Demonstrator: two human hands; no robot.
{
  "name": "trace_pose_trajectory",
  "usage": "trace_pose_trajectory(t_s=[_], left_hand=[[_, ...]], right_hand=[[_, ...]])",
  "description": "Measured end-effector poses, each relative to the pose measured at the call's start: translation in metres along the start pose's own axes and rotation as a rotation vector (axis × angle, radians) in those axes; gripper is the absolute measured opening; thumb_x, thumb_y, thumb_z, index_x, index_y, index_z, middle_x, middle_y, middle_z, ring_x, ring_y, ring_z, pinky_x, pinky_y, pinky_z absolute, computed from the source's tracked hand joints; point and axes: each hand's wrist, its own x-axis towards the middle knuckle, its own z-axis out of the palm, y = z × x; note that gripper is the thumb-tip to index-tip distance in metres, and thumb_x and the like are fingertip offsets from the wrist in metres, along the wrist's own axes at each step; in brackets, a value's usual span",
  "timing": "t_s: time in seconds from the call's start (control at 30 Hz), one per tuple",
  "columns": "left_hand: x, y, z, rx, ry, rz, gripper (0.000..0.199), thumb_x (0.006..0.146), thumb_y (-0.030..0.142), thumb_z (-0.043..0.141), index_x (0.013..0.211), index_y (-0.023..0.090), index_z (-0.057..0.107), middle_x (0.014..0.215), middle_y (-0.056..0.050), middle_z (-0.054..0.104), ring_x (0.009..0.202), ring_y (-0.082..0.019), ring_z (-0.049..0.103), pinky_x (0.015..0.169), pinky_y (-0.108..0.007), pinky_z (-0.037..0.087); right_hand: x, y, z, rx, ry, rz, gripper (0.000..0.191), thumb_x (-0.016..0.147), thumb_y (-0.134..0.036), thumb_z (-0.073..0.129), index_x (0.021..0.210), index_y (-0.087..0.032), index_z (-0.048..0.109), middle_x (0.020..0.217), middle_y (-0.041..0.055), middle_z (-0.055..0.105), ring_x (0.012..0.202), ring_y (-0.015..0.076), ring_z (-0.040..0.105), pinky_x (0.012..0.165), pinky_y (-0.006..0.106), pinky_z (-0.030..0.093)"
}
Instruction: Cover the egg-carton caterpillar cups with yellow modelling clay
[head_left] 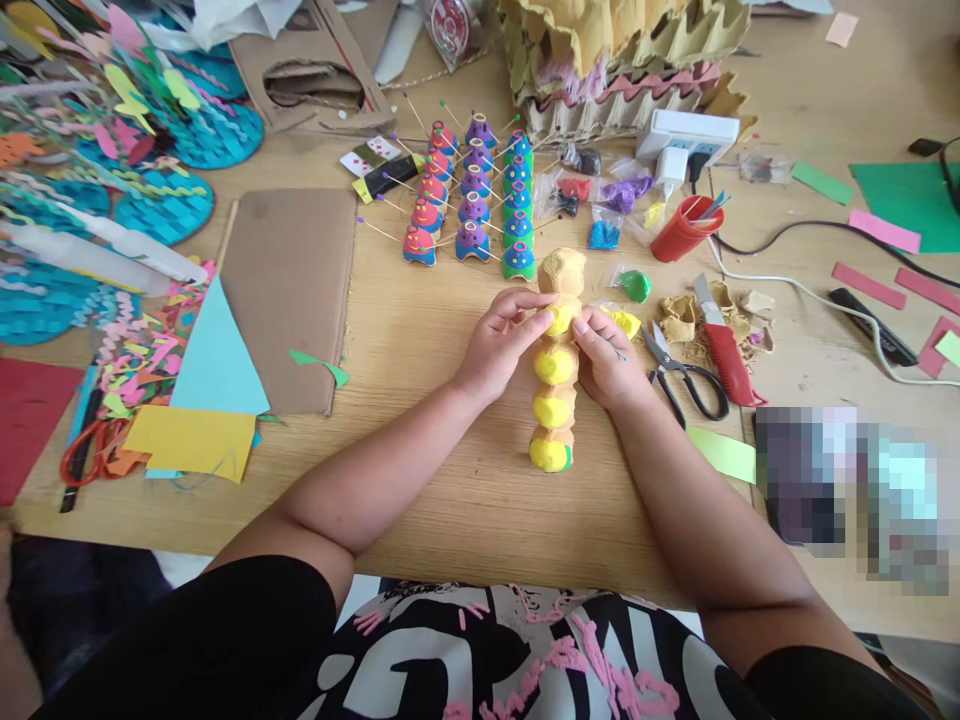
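Note:
A strip of egg-carton cups (556,387) lies upright in the view at the middle of the wooden table. Several cups carry yellow clay, the nearest also a bit of green; the farthest cup is plain. My left hand (504,338) pinches the left side of the second cup from the far end, its fingertips on the yellow clay. From the right, my right hand (606,352) holds the same cup, with a thin tool between its fingers. Just beyond stand three rows of small clay-covered cups, red (425,215), purple (473,208) and blue-green (517,225).
Scissors (686,375), a red-handled cutter (727,350) and a red cup (679,230) are on the right. Clay packets (604,230) sit beyond my right hand. Cardboard (289,300) and paper scraps lie left; egg trays (622,100) are stacked at the back.

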Motion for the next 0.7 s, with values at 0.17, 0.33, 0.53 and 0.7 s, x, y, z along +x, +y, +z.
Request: trace_pose_trajectory(t_s=[0.17,0.33,0.53,0.7], left_hand=[[0.001,-0.003,0.003,-0.126,0.037,-0.020,0.045,0.071,0.071,0.092,0.094,0.032,0.082,0.106,-0.003,0.076,0.107,-0.025,0.070,0.098,-0.045,0.056],[0.000,-0.005,0.003,-0.132,0.031,0.003,0.039,0.079,0.064,0.089,0.095,0.029,0.082,0.103,-0.002,0.076,0.105,-0.021,0.071,0.097,-0.038,0.057],[0.003,-0.026,-0.004,-0.132,-0.058,0.030,0.043,0.094,0.072,0.070,0.123,0.040,0.068,0.126,-0.004,0.072,0.123,-0.029,0.069,0.104,-0.050,0.057],[0.001,-0.023,-0.001,-0.255,-0.198,-0.171,0.042,0.095,0.071,0.067,0.110,0.032,0.070,0.107,-0.006,0.076,0.103,-0.031,0.075,0.089,-0.051,0.059]], right_hand=[[0.000,0.003,-0.004,-0.074,-0.002,-0.015,0.055,0.082,-0.072,0.083,0.075,-0.027,0.053,0.064,-0.0055,0.042,0.055,0.0116,0.034,0.052,0.030,0.029],[-0.001,0.003,-0.003,-0.087,-0.004,-0.023,0.057,0.082,-0.071,0.083,0.074,-0.026,0.050,0.063,-0.0055,0.041,0.055,0.0111,0.034,0.052,0.029,0.026],[0.000,0.000,0.005,0.053,0.055,-0.026,0.053,0.076,-0.074,0.086,0.082,-0.028,0.059,0.073,-0.0038,0.057,0.066,0.0150,0.053,0.061,0.033,0.048],[0.000,-0.001,0.005,0.150,0.029,-0.025,0.046,0.077,-0.067,0.089,0.087,-0.029,0.065,0.075,-0.0034,0.064,0.080,0.0189,0.069,0.073,0.036,0.059]])
